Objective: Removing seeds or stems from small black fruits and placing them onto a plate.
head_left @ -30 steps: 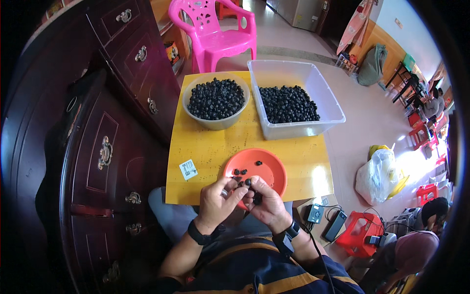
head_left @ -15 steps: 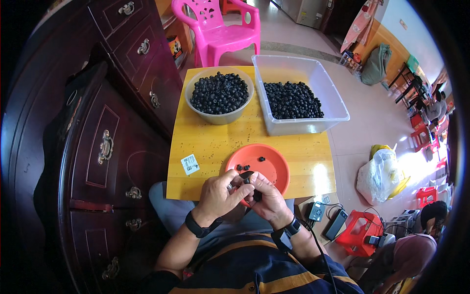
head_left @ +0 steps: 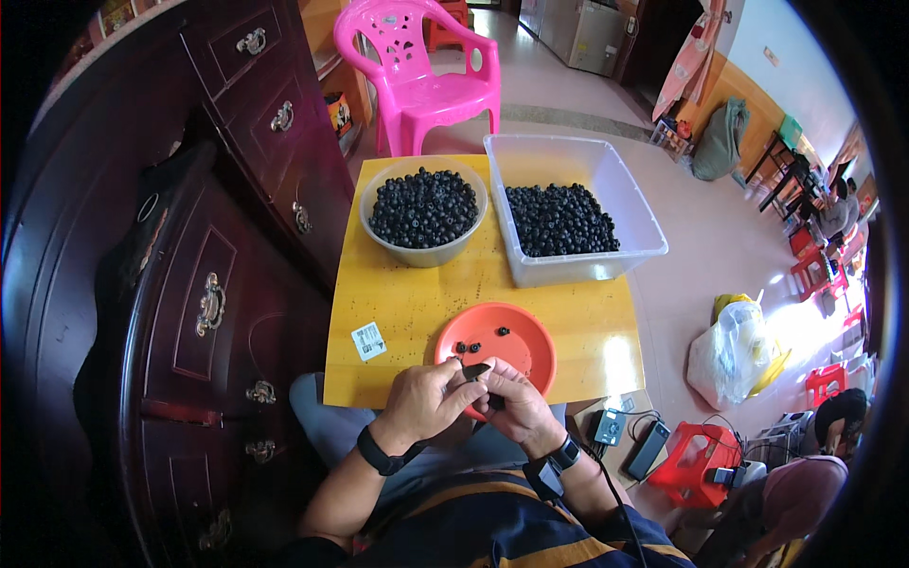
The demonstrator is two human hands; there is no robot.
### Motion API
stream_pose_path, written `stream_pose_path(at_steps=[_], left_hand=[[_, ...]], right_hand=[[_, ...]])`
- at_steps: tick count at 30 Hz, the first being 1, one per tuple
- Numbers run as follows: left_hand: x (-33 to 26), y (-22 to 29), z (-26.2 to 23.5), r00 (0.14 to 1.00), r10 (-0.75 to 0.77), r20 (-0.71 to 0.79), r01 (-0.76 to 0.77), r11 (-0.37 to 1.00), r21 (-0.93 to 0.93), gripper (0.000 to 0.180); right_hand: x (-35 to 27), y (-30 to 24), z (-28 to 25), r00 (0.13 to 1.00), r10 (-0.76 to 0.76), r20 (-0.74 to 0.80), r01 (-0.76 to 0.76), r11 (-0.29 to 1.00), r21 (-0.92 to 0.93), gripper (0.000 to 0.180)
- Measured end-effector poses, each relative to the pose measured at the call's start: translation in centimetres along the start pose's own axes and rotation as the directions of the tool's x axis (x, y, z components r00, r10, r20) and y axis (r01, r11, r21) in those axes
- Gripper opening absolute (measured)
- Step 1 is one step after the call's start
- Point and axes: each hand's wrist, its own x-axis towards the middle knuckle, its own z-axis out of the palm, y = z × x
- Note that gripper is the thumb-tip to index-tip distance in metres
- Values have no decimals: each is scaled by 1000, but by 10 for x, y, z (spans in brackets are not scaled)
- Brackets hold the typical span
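Two hands are held together at the near edge of the yellow bench [head_left: 407, 303], right over the rim of an orange plate [head_left: 521, 343]. The left hand [head_left: 423, 402] is curled nearly closed, and a small dark blade-like tool [head_left: 476, 371] is pinched at its fingertips. The right hand [head_left: 516, 409] is closed too, with a small dark berry [head_left: 496, 401] gripped between its fingers, though it's mostly hidden so the kind can't really be told. A few loose dark berries are scattered on the plate. Farther back, a beige bowl [head_left: 423, 254] and a clear plastic tub [head_left: 606, 180] are both filled with the same dark berries. A small white label [head_left: 368, 341] is lying flat on the bench left of the plate.
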Motion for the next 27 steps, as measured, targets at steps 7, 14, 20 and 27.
stream_pose_path(at_steps=[7,14,20,27], left_hand=[[-1,2,6,998,43,-37,-41,998,51,34],[4,15,-1,988,111,-110,-109,994,23,31],[4,9,0,996,89,-24,-90,994,-55,28],[4,14,-1,996,79,-48,-81,996,-41,28]], right_hand=[[-2,-2,2,1000,-29,-2,29,999,-14,7],[-5,-6,13,999,-16,-48,15,1000,-16,6],[-3,-5,9,1000,-16,25,15,999,44,6],[-4,-6,10,1000,-21,23,20,998,51,6]])
